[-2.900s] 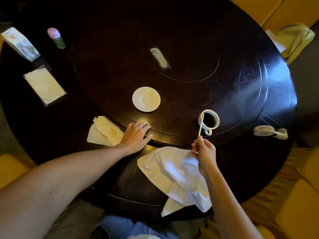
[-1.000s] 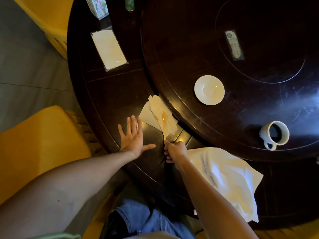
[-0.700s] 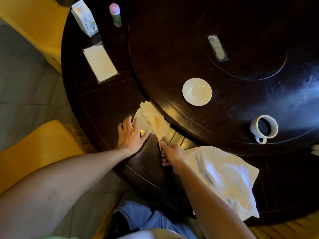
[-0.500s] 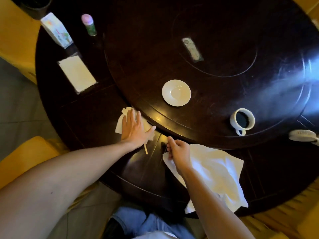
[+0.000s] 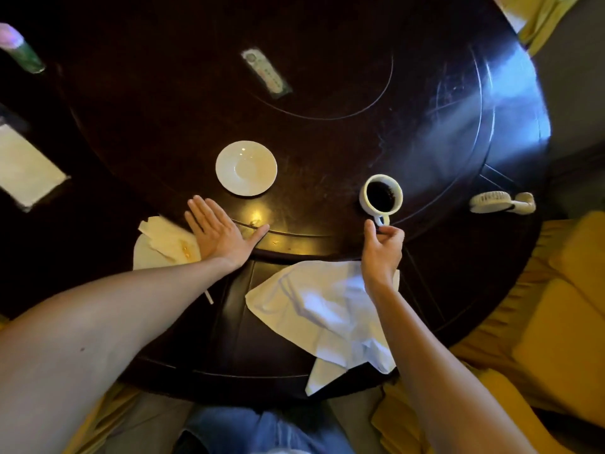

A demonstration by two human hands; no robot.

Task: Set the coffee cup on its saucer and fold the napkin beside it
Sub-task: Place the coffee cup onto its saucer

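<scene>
A white coffee cup (image 5: pixel 381 195) full of dark coffee stands on the dark round table (image 5: pixel 327 132), to the right of an empty white saucer (image 5: pixel 246 167). My right hand (image 5: pixel 382 250) pinches the cup's handle from the near side. My left hand (image 5: pixel 218 232) lies flat and open on the table, below and to the left of the saucer. A crumpled white cloth napkin (image 5: pixel 327 312) lies unfolded at the near table edge, partly under my right wrist.
Stained paper tissues (image 5: pixel 163 245) lie left of my left hand, with a stir stick (image 5: pixel 209 297) near my forearm. A small white fan (image 5: pixel 501 203) sits at right, a remote (image 5: pixel 266 74) at centre back, a bottle (image 5: pixel 19 50) and tissue pack (image 5: pixel 26 168) at left. Yellow chairs surround the table.
My right hand laid the stir stick on the tissues, then moved right and took hold of the cup's handle. My left hand slid off the tissues toward the saucer.
</scene>
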